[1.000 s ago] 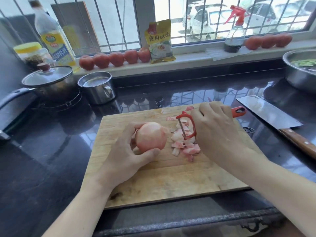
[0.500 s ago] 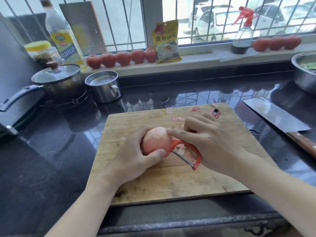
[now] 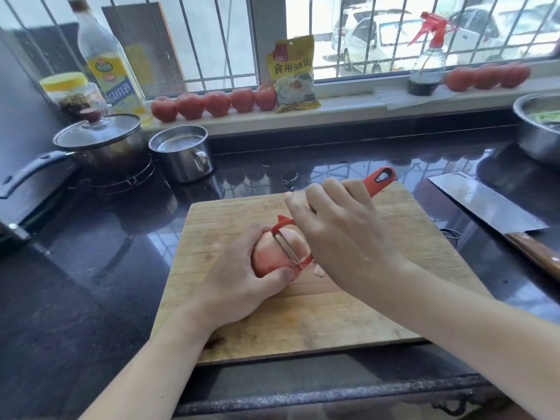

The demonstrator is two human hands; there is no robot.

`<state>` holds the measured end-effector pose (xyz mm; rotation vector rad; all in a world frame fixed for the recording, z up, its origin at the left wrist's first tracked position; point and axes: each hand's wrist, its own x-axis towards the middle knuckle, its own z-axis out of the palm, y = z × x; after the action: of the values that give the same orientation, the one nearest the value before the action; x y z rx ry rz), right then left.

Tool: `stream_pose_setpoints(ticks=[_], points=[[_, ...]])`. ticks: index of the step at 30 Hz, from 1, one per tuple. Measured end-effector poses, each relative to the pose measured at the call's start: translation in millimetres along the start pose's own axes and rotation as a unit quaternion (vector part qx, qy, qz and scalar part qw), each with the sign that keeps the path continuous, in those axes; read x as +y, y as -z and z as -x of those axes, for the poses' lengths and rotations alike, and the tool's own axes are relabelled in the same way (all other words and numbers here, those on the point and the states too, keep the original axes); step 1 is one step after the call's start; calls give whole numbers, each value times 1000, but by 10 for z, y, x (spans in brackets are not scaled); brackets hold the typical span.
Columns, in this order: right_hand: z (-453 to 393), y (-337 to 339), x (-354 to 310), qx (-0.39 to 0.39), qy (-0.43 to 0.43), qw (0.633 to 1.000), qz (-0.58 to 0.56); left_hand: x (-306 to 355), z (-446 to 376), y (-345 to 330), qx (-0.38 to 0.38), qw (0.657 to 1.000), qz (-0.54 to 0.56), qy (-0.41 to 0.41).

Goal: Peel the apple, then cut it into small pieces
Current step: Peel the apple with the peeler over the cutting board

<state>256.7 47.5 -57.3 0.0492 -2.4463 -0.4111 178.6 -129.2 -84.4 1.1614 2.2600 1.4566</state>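
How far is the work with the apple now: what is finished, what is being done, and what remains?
Mostly done: the apple shows pale flesh on the side in view, with only a pink tinge. In hand: the left hand holds it over the cutting board while the right hand lays the red peeler across it. Left: any hidden skin, then all the cutting; the cleaver lies untouched beside the board.

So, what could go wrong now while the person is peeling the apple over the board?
The peeler blade lies on the apple close to the left hand thumb, so a slip may nick it. The apple looks wet and mostly peeled; it could slide out of the grip. The cleaver lies close beside the right forearm.
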Motion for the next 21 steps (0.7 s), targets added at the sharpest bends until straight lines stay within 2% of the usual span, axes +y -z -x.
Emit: stream_pose_setpoints(ticks=[5, 10, 16, 19, 21], points=[[70, -183, 150, -49, -48, 998, -6, -76, 4, 37, 9, 1000, 27, 8], [196, -257, 294, -127, -101, 986, 33, -56, 29, 101, 66, 989, 128, -18], [140, -67, 427, -147, -136, 979, 26, -73, 5, 77, 40, 994, 97, -11], [117, 21, 321, -104, -151, 983, -23, -124, 9, 97, 42, 996, 78, 14], [101, 83, 190, -97, -130, 985, -54, -137, 13, 95, 38, 998, 51, 16]])
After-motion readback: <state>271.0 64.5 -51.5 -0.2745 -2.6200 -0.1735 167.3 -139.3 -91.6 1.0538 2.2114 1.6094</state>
